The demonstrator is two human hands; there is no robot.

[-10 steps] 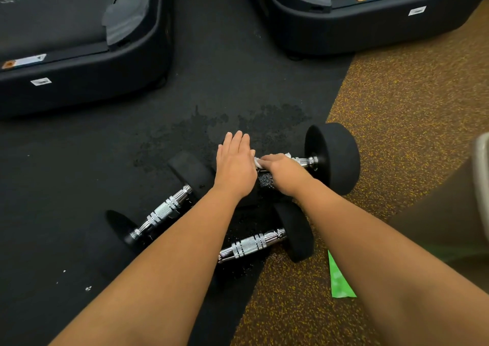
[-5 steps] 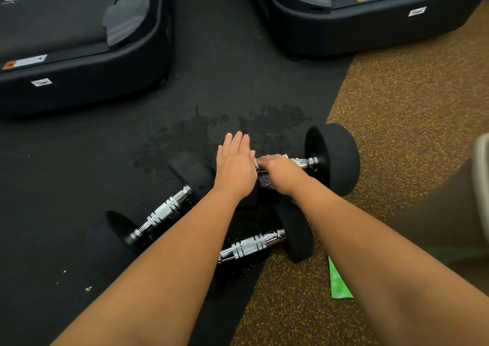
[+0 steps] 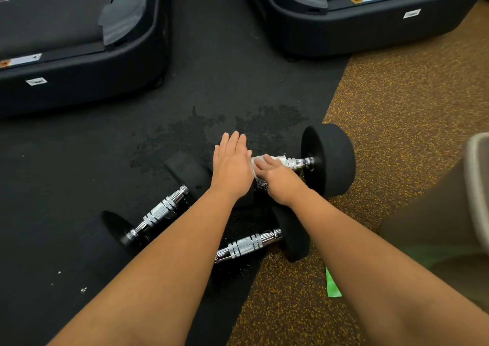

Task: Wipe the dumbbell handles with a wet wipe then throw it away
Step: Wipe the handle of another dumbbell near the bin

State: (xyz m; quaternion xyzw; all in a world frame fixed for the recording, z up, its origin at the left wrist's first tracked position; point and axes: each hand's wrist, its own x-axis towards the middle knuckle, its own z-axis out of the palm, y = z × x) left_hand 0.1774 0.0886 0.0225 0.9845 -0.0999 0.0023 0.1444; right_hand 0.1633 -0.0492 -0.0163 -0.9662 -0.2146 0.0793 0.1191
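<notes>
Dumbbell point(image 3: 328, 160) farthest from me lies on the black floor point(image 3: 79, 160) in front of two treadmills point(image 3: 79, 54), and its handle point(image 3: 297, 162) runs left to right. My left hand point(image 3: 232, 165) lies flat, fingers straight, over its left end. My right hand point(image 3: 280, 179) curls round the wet wipe point(image 3: 266, 158) on the bar, with bare metal just to its right.

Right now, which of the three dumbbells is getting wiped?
The far dumbbell: the right hand holds a white wipe on its handle. The left dumbbell and the near dumbbell show bare chrome handles.
</notes>
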